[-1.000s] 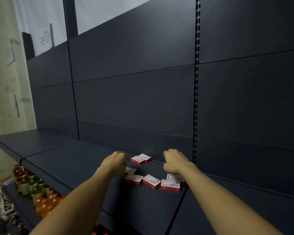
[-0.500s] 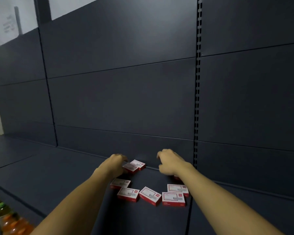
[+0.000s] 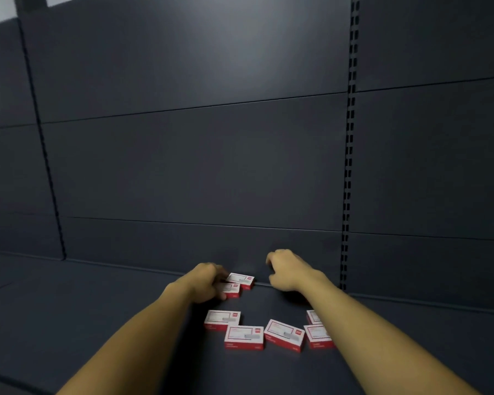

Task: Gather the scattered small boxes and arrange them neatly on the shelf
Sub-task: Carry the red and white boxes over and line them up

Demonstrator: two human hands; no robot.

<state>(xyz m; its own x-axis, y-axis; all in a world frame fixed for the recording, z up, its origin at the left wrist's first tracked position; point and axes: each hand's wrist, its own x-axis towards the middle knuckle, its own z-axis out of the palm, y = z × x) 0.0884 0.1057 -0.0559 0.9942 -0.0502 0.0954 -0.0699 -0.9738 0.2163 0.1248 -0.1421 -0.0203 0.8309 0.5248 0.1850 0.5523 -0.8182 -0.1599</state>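
Dark back panel [image 3: 188, 155] above a dark shelf [image 3: 69, 309]. Left hand [image 3: 204, 283] curled against two stacked-looking boxes [image 3: 240, 280] near the back edge, fingers touching them; true grip impossible to tell. Right hand [image 3: 285, 270] loosely curled, nothing visibly held, just right of that pair. Five more boxes [image 3: 244, 337] scattered nearer the front, two partly hidden by the right forearm.

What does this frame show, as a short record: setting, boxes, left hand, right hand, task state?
setting: dark shelf with a dark back panel
boxes: seven red-and-white small boxes visible; two at the back, five loosely grouped nearer
left hand: on the two back boxes, fingers touching them
right hand: loosely curled, holding nothing visible
task state: boxes not yet in a neat row
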